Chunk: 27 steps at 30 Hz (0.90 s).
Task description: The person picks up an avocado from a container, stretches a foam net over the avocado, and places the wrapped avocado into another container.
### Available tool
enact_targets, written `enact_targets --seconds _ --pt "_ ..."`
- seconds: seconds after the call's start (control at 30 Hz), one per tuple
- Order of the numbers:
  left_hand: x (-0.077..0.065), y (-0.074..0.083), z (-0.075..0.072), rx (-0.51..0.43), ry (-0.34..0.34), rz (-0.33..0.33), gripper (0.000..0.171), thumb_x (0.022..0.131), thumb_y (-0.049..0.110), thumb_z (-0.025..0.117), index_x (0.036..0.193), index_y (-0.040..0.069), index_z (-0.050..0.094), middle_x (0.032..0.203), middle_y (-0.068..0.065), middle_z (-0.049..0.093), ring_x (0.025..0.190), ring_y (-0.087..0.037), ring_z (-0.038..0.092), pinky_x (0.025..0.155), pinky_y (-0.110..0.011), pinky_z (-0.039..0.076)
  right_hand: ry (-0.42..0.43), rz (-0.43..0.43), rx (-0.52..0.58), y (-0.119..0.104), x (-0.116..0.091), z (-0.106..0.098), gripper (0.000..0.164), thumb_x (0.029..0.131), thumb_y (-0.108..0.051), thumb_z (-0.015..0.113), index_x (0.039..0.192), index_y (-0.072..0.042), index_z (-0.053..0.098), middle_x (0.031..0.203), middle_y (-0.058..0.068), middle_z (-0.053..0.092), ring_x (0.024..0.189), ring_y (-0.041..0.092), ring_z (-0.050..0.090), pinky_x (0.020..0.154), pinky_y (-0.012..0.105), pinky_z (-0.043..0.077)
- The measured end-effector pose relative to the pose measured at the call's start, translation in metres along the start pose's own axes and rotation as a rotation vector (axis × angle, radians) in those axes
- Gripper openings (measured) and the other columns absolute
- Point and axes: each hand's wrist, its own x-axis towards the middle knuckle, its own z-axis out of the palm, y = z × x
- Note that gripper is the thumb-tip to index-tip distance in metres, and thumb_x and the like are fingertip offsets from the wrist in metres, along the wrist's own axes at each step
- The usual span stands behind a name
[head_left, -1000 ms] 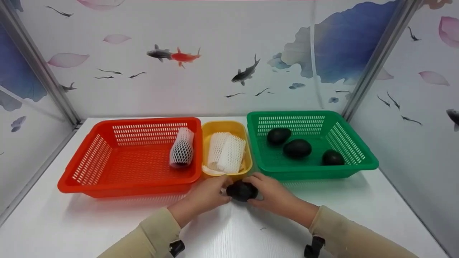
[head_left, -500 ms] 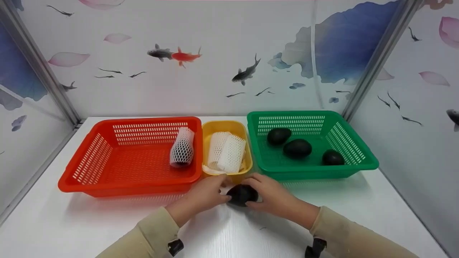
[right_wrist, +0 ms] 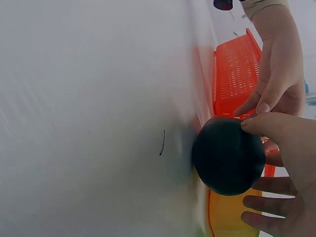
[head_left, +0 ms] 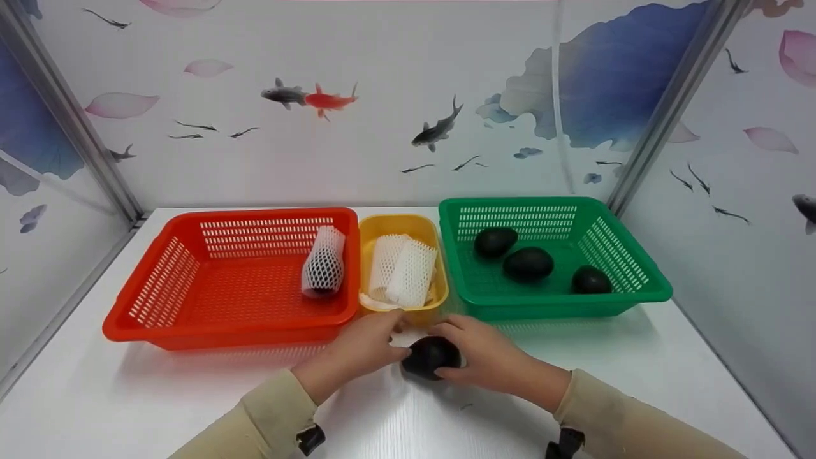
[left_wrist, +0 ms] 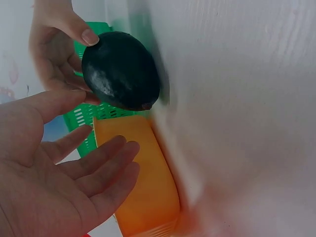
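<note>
A dark, egg-shaped avocado is low over the white table, in front of the yellow basket. My right hand holds it from the right, thumb on the near side and fingers behind. To its left is my left hand, thumb tip right at the fruit's edge. The left wrist view shows that hand's fingers spread and relaxed beside the avocado, not wrapped round it. From the right wrist, the right thumb lies against the avocado, and the other fingers reach past it.
A red basket at left holds one avocado in a white foam net. White foam nets fill the small yellow basket. At right, a green basket contains three bare avocados. Printed panels enclose the table.
The avocado has come slightly nearer the body, together with the right hand. The left hand has stayed almost in place, and the gap between its fingers and the fruit has widened.
</note>
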Motion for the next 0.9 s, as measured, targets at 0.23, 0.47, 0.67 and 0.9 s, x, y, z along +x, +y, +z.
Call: enact_targets --seconds 0.23,0.47,0.67,0.9 --pt "-0.002 0.002 -0.002 0.052 0.011 0.027 0.038 0.086 0.026 0.075 0.118 0.013 0.059 0.109 -0.004 0.064 0.098 -0.021 0.059 0.091 -0.039 0.051 -0.053 -0.012 0.003 -0.003 -0.002 0.001 0.056 0.083 -0.042 0.076 0.129 -0.016 0.057 0.122 -0.002 0.055 0.109 0.016 0.054 0.092 0.041 0.049" --pt "-0.003 0.002 -0.002 0.052 0.003 0.028 0.038 0.086 0.027 0.075 0.118 0.015 0.058 0.108 -0.003 0.063 0.096 -0.02 0.058 0.09 -0.038 0.051 -0.109 0.05 0.028 -0.003 0.0 0.001 0.056 0.083 -0.04 0.076 0.131 -0.018 0.056 0.12 -0.003 0.057 0.105 0.016 0.056 0.09 0.042 0.05" --pt "-0.002 0.0 -0.001 0.037 -0.012 0.017 0.039 0.086 0.026 0.076 0.12 0.018 0.058 0.109 0.0 0.062 0.097 -0.017 0.056 0.091 -0.036 0.05 0.003 0.031 -0.027 0.008 0.007 0.005 0.057 0.082 -0.027 0.08 0.131 -0.013 0.055 0.12 0.003 0.056 0.106 0.021 0.057 0.09 0.043 0.05" --pt "0.0 -0.001 -0.001 0.031 -0.028 0.027 0.037 0.086 0.027 0.075 0.119 0.018 0.06 0.109 0.0 0.062 0.097 -0.016 0.056 0.091 -0.036 0.05 0.042 0.048 -0.017 0.014 0.011 0.007 0.062 0.083 -0.025 0.079 0.135 -0.01 0.049 0.136 0.008 0.049 0.116 0.027 0.054 0.096 0.046 0.047"
